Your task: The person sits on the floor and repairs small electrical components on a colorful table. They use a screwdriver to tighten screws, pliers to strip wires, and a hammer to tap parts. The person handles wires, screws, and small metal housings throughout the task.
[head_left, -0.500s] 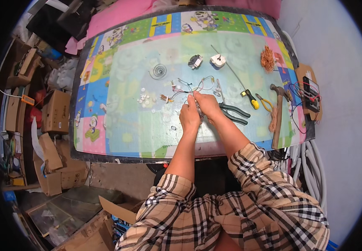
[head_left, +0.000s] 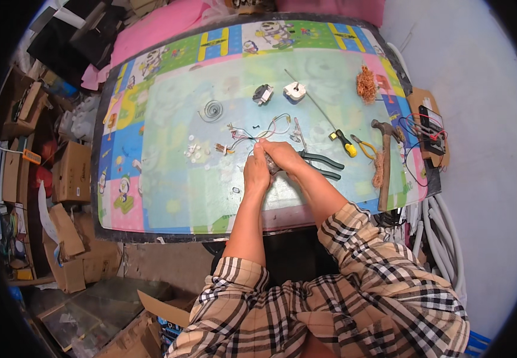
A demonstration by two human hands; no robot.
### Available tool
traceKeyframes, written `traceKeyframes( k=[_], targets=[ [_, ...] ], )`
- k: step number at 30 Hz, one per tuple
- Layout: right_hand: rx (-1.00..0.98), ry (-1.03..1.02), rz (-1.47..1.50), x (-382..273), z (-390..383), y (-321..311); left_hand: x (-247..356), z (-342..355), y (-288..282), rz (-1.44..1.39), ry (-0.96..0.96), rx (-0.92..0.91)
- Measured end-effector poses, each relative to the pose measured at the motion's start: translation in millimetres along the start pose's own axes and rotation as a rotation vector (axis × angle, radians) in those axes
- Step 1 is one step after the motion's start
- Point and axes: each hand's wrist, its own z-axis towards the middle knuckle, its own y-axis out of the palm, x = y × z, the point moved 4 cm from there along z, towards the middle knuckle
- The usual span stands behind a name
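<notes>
My left hand and my right hand are closed together at the table's middle on a small, partly hidden metallic part; thin wires run out beyond my fingertips, some ending in copper-coloured pieces. Pliers with dark green handles lie just right of my hands. Small white pieces are scattered to the left, near a metal spiral. Above lie a black-and-white component and a white block.
On the mat-covered table, a yellow-black screwdriver, yellow-handled pliers, a hammer and tangled copper wire lie rightward. A meter with leads sits at the edge. Cardboard boxes stand left.
The view has shifted, so the table and tools appear further left. My hands remain together on the part, with my fingertips slightly lower in the picture.
</notes>
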Motion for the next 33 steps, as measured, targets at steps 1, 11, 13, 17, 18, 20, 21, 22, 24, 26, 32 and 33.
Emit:
traceKeyframes(
  k=[1,11,13,17,18,20,21,22,24,26,32,33],
  targets=[
    [0.058,-0.009,-0.051,0,-1,0,0,0,1,0.005,0.002,0.000],
    [0.235,0.009,-0.433,5,10,-6,-5,0,12,-0.032,-0.154,0.082],
    [0.231,0.004,-0.432,6,11,-4,-7,3,11,-0.035,-0.153,0.084],
    [0.285,-0.043,-0.490,7,16,-2,-12,10,11,-0.044,-0.152,0.107],
    [0.291,-0.042,-0.482,7,14,-5,-12,8,13,-0.087,-0.152,0.099],
    [0.273,-0.056,-0.523,9,11,-4,-10,2,16,-0.170,-0.153,0.080],
    [0.262,-0.071,-0.575,7,10,-1,-14,4,18,-0.202,-0.161,0.107],
    [0.264,-0.085,-0.630,5,9,-2,-15,9,19,-0.236,-0.166,0.121],
    [0.269,-0.120,-0.649,4,10,1,-11,5,16,-0.316,-0.196,-0.032],
    [0.227,-0.106,-0.559,-2,6,-2,-2,-1,16,-0.347,-0.195,-0.108],
    [0.335,-0.178,-0.431,0,-2,-4,-1,-5,18,-0.268,-0.149,0.009],
    [0.372,-0.173,-0.429,2,3,-1,-3,-3,19,-0.264,-0.165,0.062]
  ],
)
